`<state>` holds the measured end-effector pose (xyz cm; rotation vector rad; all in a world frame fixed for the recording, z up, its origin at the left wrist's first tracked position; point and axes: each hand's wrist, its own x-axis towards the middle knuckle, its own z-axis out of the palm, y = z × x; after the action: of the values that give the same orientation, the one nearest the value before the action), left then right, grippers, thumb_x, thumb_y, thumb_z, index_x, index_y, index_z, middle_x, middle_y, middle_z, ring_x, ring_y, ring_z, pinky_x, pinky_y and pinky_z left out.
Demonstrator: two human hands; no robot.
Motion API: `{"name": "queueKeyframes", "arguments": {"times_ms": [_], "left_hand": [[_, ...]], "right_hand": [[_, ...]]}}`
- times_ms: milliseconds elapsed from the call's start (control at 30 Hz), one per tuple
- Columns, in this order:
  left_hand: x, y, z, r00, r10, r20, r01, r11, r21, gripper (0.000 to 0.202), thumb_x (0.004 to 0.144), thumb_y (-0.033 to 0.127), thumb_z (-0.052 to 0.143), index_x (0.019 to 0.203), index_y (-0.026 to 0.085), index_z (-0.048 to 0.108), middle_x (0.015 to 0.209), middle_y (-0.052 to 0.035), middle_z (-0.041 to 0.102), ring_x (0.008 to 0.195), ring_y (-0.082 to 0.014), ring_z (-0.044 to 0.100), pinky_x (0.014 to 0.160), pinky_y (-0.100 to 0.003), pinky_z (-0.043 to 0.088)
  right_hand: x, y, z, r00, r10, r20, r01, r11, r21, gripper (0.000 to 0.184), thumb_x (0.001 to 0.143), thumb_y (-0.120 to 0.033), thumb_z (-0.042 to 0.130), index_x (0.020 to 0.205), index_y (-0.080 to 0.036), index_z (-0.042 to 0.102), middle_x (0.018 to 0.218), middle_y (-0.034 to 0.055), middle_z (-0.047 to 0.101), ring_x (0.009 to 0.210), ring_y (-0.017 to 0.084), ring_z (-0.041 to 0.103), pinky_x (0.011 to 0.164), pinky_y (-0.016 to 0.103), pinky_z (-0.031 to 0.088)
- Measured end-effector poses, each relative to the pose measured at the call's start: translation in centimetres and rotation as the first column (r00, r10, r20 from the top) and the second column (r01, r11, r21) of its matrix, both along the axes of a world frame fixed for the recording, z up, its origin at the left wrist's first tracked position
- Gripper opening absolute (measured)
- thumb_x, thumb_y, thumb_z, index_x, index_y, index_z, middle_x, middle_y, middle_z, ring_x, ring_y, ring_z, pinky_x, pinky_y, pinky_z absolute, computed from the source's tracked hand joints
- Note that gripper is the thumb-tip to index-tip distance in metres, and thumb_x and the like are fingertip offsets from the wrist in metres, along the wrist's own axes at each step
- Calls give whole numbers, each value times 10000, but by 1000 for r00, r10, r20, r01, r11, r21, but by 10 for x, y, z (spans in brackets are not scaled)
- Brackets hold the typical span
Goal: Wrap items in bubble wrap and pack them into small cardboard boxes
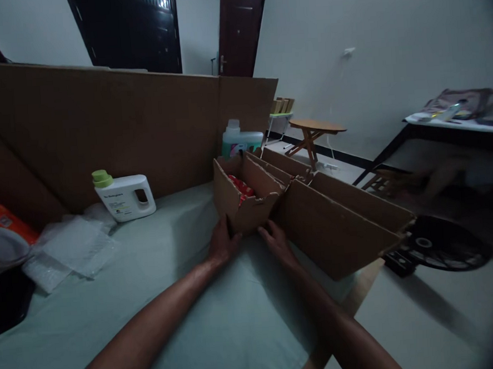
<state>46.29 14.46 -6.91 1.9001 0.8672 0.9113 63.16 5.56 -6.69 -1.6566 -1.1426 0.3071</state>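
Observation:
A small uncovered cardboard box (252,215) stands on the cloth-covered table, with a red packet (242,188) inside it. At its near left lower corner, my left hand (224,242) grips the box, thumb along the front and fingers partly hidden at the side. My right hand (278,242) holds the box's lower right front, its thumb and fingertips against the cardboard. Close by on the right is a longer cardboard box (336,226). Behind the small box stands a bottle of blue-green liquid (244,140).
A white jug with a green cap (124,198) stands left. Clear plastic wrap (73,248), an orange package (2,227) and a black object (9,302) lie farther left. A cardboard panel (142,124) borders the back. Beyond the table's right edge is a black fan (446,244).

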Motion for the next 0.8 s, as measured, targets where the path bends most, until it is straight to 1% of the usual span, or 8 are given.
{"name": "queueKeyframes", "arguments": {"times_ms": [100,167,267,333,400,500,633,800], "left_hand": [[16,8,2,995,26,-101,-21,999,46,770,779,244,669,1469,99,360,1428,-209,561,1317,-317,542,1103,-440,437],[27,5,3,984,61,-170,-50,996,72,708,802,272,657,1440,105,396,1374,-208,602,1276,-325,571,1078,-457,445],[41,-6,2,955,141,-259,-116,987,110,586,860,320,607,1387,121,447,1319,-205,633,1263,-347,569,1104,-515,383],[49,-15,2,935,187,-300,-152,979,137,549,891,324,566,1384,115,444,1352,-214,608,1299,-352,539,1135,-535,325],[53,-22,1,922,210,-327,-163,973,166,550,909,309,532,1399,81,427,1403,-239,563,1338,-354,505,1162,-538,280],[54,-27,1,911,215,-351,-150,968,204,545,921,278,492,1408,41,421,1434,-262,532,1370,-355,475,1181,-542,245],[53,-28,-1,905,220,-365,-140,962,233,531,933,254,461,1421,45,426,1447,-253,533,1379,-348,469,1190,-552,233],[52,-27,-1,903,221,-367,-136,960,243,542,956,256,447,1440,16,407,1474,-261,497,1393,-362,448,1196,-556,242]], "right_hand": [[6,6,-13,996,-78,35,78,997,4,490,867,-486,531,1192,-136,642,1072,119,740,971,266,671,870,408,543],[10,7,-20,988,-140,71,140,990,10,525,880,-471,517,1252,-111,606,1143,158,714,1035,284,660,921,446,529],[13,6,-26,963,-221,154,219,975,30,570,861,-406,541,1341,-98,548,1296,205,632,1206,318,585,1046,504,457],[12,4,-28,944,-252,214,248,968,45,592,852,-352,550,1387,-101,512,1365,214,578,1289,327,525,1105,523,406],[10,2,-28,926,-266,266,261,964,55,602,854,-310,543,1416,-106,485,1393,213,550,1323,327,495,1131,527,383],[8,2,-28,905,-274,324,269,961,59,606,855,-283,537,1435,-123,468,1393,199,548,1321,323,496,1135,524,389],[10,4,-31,888,-265,376,266,963,50,623,832,-271,554,1433,-131,469,1408,185,547,1323,316,500,1141,521,394],[8,6,-40,870,-258,420,274,962,22,613,827,-291,554,1405,-98,496,1405,211,550,1315,333,517,1122,525,421]]}}
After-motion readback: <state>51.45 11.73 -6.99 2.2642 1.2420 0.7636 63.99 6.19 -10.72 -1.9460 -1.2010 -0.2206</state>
